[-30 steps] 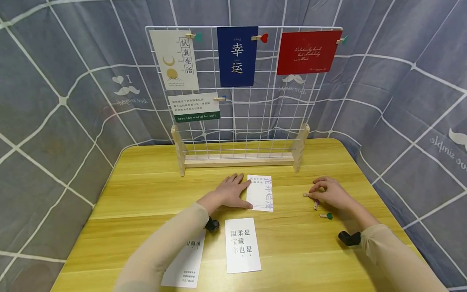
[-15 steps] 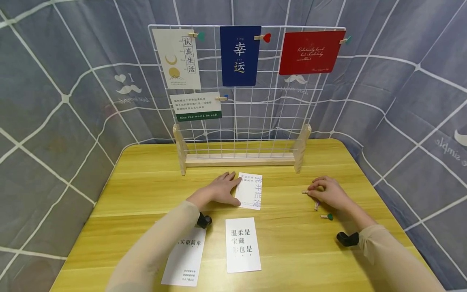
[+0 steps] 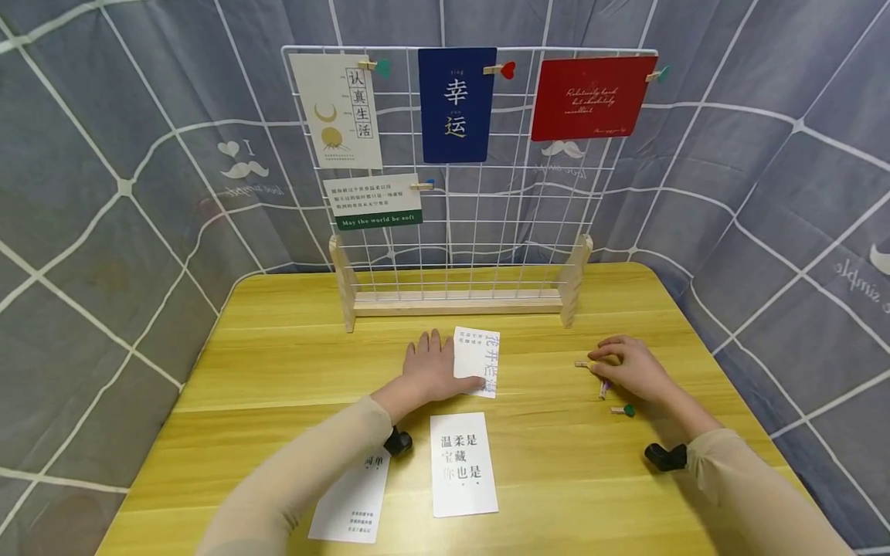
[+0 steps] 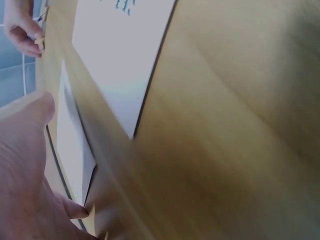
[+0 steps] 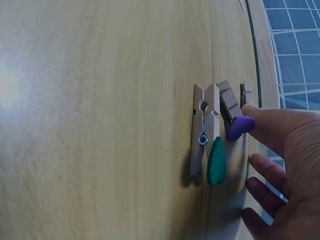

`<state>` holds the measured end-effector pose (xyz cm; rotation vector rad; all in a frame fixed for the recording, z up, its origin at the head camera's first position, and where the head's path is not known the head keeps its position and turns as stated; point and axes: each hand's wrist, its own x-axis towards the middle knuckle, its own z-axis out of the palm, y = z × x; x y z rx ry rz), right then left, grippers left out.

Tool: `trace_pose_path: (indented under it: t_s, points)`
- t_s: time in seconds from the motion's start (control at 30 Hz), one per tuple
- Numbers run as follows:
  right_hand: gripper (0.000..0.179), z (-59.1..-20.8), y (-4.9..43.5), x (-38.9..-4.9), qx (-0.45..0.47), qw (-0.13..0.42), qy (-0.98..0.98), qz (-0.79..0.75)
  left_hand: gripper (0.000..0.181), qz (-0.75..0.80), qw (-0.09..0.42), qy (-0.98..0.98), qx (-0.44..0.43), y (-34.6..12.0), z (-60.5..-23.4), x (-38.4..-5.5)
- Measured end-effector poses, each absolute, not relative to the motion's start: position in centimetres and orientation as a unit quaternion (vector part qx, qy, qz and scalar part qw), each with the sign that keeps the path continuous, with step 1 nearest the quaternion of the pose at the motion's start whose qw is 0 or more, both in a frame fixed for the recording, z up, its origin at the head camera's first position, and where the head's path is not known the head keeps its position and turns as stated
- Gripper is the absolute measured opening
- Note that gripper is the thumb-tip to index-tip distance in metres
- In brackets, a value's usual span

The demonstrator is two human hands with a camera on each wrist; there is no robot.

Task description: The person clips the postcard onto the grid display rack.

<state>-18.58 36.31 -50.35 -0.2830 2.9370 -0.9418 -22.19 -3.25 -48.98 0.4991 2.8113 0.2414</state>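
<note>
My left hand (image 3: 429, 371) lies at the left edge of a white card with purple writing (image 3: 470, 357). Its thumb reaches across the card's lower part and its fingers are spread straight. In the left wrist view, that card (image 4: 72, 142) lies beyond the thumb. Over at the right, my right hand (image 3: 629, 369) pinches a small wooden clothespin (image 3: 581, 364) between thumb and fingers, low over the table. Next to it lie a clothespin with a purple heart (image 5: 239, 126) and one with a green heart (image 5: 215, 155).
Two more white cards lie nearer me, one in the middle (image 3: 464, 490) and one partly under my left arm (image 3: 354, 502). Behind stands a white wire grid rack (image 3: 459, 255) on a wooden base (image 3: 455, 306), with several cards clipped on it, among them a blue card (image 3: 455, 143).
My left hand has slid the card to the left, then its thumb has moved across the card's lower part. My right hand has stayed at the clothespins with little movement.
</note>
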Motion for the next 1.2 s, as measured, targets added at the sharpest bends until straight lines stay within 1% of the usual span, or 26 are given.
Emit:
trace_pose_path:
  t_s: [0.13,0.3,0.4,0.47,0.63,0.7,0.83,1.07,1.2]
  points:
    - [0.024,-50.4,36.1,-18.6,-0.09,0.013,0.949,-0.302,0.113,0.085,0.144,0.969,0.185,-3.3,-49.2,-22.3]
    - [0.023,-50.3,36.1,-18.5,-0.086,0.001,0.95,-0.302,0.092,0.112,0.171,0.954,0.221,-4.0,-49.1,-23.2]
    - [0.027,-50.4,36.1,-18.5,-0.092,0.0,0.949,-0.302,0.088,0.123,0.178,0.951,0.22,-4.2,-49.0,-23.3]
    - [0.029,-50.5,36.0,-18.5,-0.097,0.001,0.949,-0.3,0.091,0.121,0.175,0.955,0.205,-4.2,-49.0,-23.0]
    - [0.033,-51.0,36.0,-18.5,-0.094,0.003,0.951,-0.296,0.119,0.093,0.149,0.97,0.168,-3.5,-49.0,-21.8]
    - [0.034,-51.1,36.0,-18.5,-0.095,0.001,0.952,-0.293,0.125,0.078,0.138,0.974,0.164,-3.3,-49.1,-21.6]
    - [0.035,-51.2,35.9,-18.4,-0.1,-0.003,0.955,-0.28,0.125,0.063,0.128,0.977,0.161,-3.1,-49.3,-21.3]
    - [0.032,-51.3,35.9,-18.2,-0.11,-0.016,0.957,-0.268,0.115,0.071,0.146,0.973,0.166,-3.4,-49.1,-21.7]
    - [0.032,-51.2,35.8,-18.1,-0.115,-0.019,0.958,-0.262,0.119,0.084,0.148,0.973,0.159,-3.8,-49.0,-21.7]
